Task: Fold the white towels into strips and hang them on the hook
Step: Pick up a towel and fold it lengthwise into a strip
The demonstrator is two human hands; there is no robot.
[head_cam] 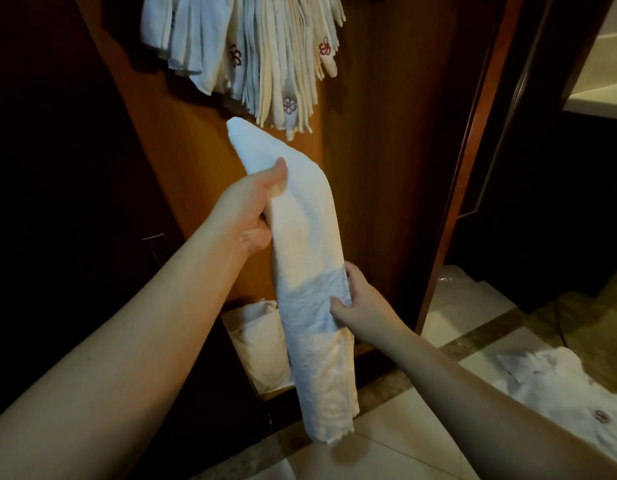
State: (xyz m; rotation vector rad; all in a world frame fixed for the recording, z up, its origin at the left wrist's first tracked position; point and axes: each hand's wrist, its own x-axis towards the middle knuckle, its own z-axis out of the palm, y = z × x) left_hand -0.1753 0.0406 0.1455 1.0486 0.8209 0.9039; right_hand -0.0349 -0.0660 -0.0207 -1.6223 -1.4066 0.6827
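Many white towels (265, 53) already hang in folded strips against the wooden panel (369, 133) at the top of the view, some showing small embroidered flowers; the hook that carries them lies above the frame's edge and cannot be seen. 1 more towel (310, 271) is now folded into a long narrow strip and held up in front of the panel, just below the hanging bunch and not touching it. The left hand (251, 209) grips the strip near its upper end, thumb over the front and fingers curled behind, while the right hand (355, 299) pinches its right edge lower down, fingers wrapped round the layers. So the folding of this piece looks finished or nearly so, and hanging it is the step not yet done. More remains after that: a loose heap of white cloth (556, 393) lies on the tiled floor (404, 438) at lower right, unfolded, and more pale fabric sits in a box (262, 344) behind the strip.
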